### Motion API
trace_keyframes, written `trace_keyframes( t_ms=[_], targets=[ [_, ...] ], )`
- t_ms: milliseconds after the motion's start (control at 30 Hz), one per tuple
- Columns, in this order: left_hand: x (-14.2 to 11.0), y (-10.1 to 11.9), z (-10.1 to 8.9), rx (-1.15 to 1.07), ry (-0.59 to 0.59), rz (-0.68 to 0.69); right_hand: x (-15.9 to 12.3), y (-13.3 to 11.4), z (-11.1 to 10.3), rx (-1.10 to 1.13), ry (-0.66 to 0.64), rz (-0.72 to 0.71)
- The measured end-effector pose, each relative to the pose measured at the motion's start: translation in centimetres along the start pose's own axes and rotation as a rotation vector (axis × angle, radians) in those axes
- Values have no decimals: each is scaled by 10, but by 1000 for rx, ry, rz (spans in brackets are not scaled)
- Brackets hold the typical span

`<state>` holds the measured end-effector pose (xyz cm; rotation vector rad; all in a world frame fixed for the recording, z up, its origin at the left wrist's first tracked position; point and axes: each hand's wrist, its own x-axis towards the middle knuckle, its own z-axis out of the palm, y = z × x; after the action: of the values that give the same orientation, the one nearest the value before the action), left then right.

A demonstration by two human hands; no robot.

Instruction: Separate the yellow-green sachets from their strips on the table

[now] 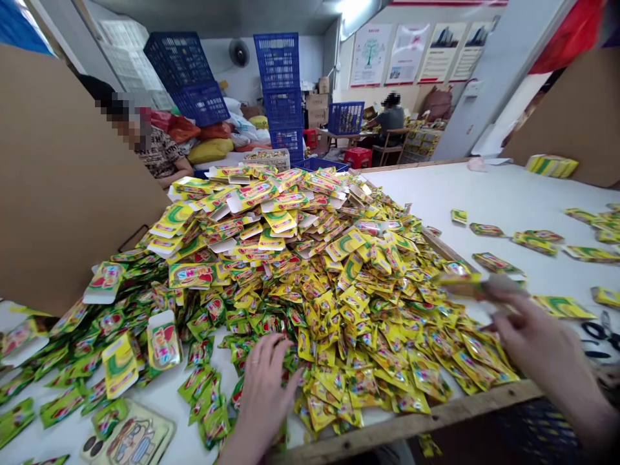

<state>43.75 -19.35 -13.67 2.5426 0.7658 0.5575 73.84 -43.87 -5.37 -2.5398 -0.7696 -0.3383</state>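
Head view: right hand [542,336] observed with its fingers closed on a small yellow carton [462,285], blurred, held above the right margin of the heap, near the wooden divider [448,248]. Left hand [265,381] is at the near side of the heap, fingers bent and slightly parted among the sachets; whether they grip one cannot be determined. Yellow sachets [339,316] occupy the centre and right; green sachets [208,403] lie to the left. Open-ended cartons [252,194] are piled on top toward the back. Further filled-looking packs [535,242] lie scattered on the white bench [508,200] at right, with scissors [600,330] near the right forearm. Phone [145,442] noted at front left, a green sachet overlapping it. One co-worker [162,155] is partly hidden behind a cardboard panel [62,174].
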Motion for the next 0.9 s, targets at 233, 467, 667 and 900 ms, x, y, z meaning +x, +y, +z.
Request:
trace_keyframes(
  t_ms=[233,467,667,900],
  targets=[
    [6,-40,-12,-2,161,-41,-8,-85,60,27,15,-443],
    [0,-27,-38,-474,172,-523,-83,-182,126,155,-396,-668],
    [4,-16,-39,-793,-148,-548,-42,-177,60,392,-815,-853],
    [13,15,-31,-1133,19,-569,-61,-195,67,498,-762,-677]
  ],
)
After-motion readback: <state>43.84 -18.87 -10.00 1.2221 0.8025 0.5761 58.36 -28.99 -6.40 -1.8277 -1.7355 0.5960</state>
